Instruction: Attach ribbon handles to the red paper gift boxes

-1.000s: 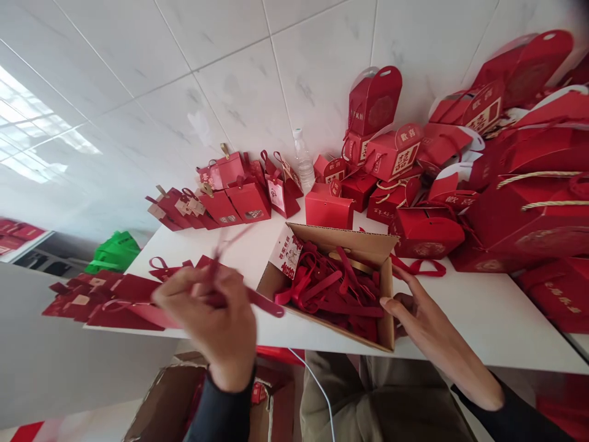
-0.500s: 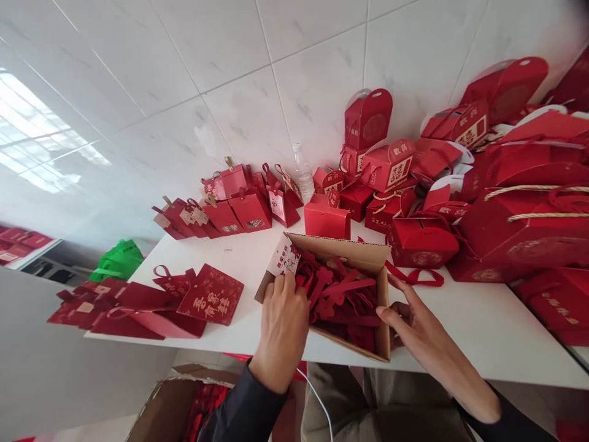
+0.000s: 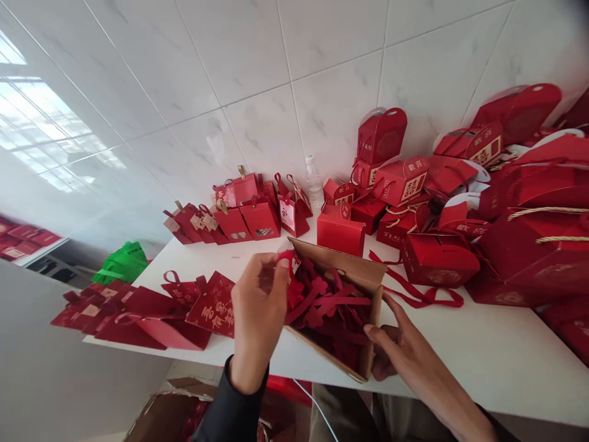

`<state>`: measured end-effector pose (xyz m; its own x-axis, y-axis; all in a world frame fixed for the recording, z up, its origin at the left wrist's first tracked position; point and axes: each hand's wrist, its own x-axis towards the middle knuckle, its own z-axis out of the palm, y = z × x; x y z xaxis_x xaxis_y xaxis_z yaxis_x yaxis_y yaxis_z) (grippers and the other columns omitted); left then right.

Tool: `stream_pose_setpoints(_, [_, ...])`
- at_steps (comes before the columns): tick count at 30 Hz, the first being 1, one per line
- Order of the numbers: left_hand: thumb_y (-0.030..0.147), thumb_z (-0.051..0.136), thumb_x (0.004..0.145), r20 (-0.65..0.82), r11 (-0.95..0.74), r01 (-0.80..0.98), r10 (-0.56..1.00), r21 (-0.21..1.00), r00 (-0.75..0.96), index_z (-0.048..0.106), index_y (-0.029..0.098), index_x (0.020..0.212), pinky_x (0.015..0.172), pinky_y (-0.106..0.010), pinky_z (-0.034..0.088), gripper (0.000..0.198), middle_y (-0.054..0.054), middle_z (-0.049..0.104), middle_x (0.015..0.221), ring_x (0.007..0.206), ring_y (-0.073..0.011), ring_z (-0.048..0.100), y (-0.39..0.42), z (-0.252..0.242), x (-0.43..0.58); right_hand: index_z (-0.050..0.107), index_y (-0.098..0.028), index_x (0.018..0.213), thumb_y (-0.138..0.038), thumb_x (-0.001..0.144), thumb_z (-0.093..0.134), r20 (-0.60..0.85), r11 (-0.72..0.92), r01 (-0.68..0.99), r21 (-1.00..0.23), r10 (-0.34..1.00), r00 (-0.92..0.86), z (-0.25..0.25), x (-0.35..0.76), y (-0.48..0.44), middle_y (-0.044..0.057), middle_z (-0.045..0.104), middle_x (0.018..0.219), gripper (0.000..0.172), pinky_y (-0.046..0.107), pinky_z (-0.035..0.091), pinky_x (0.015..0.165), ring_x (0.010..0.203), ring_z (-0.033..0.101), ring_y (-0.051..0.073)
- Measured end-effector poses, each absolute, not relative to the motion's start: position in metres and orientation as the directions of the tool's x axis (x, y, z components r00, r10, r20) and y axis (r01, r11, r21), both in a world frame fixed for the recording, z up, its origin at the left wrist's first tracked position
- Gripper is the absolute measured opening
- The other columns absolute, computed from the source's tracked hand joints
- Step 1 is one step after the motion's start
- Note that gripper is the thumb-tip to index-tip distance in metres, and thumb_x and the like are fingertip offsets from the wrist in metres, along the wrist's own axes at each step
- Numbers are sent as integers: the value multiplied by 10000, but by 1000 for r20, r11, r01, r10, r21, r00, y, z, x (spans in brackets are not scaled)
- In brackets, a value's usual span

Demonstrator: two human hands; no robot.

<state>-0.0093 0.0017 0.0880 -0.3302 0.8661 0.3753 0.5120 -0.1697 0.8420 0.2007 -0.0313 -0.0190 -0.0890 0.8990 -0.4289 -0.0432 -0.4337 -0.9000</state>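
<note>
Red strips: lying tangled in cardboard box, near front edge of white table. With left hand, pinching red piece at box's left end; with right hand, gripping right wall. Possibly snagging others through tangling; possibly tipping box through loosened grip.

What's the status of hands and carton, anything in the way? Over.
Left hand apparently pinching a red strip; right hand gripping carton. Carton holds jumbled red strips. Red box close behind.
</note>
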Motion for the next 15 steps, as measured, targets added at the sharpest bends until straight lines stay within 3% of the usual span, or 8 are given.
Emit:
stream_pose_setpoints(8, [410, 737, 884, 408, -273, 346, 812, 898, -419, 693, 163, 932, 578, -220, 535, 256, -17, 721, 752, 621, -132, 663, 20, 112, -45, 160, -263, 1620, -499, 871, 692, -336, -347, -127, -929, 937, -101, -21, 140, 6, -73, 637, 686, 948, 351, 607, 539, 535, 696, 227])
stream_pose_setpoints(11, [402, 732, 894, 483, -328, 390, 768, 860, -421, 699, 167, 938, 641, -218, 565, 242, -19, 734, 779, 691, -140, 699, 24, 121, -47, 137, -223, 1630, -461, 909, 668, -307, -316, -135, -939, 948, -80, -20, 109, 33, -46, 647, 727, 927, 365, 622, 577, 554, 688, 217])
stream_pose_setpoints(15, [427, 726, 899, 575, -301, 544, 685, 783, -448, 731, 195, 946, 677, -204, 582, 237, -16, 760, 810, 735, -146, 725, 14, 128, -38, 148, -111, 1645, -480, 972, 587, -207, -222, -134, -966, 971, -118, -4, 86, 51, 41, 672, 830, 884, 420, 636, 687, 735, 720, 264])
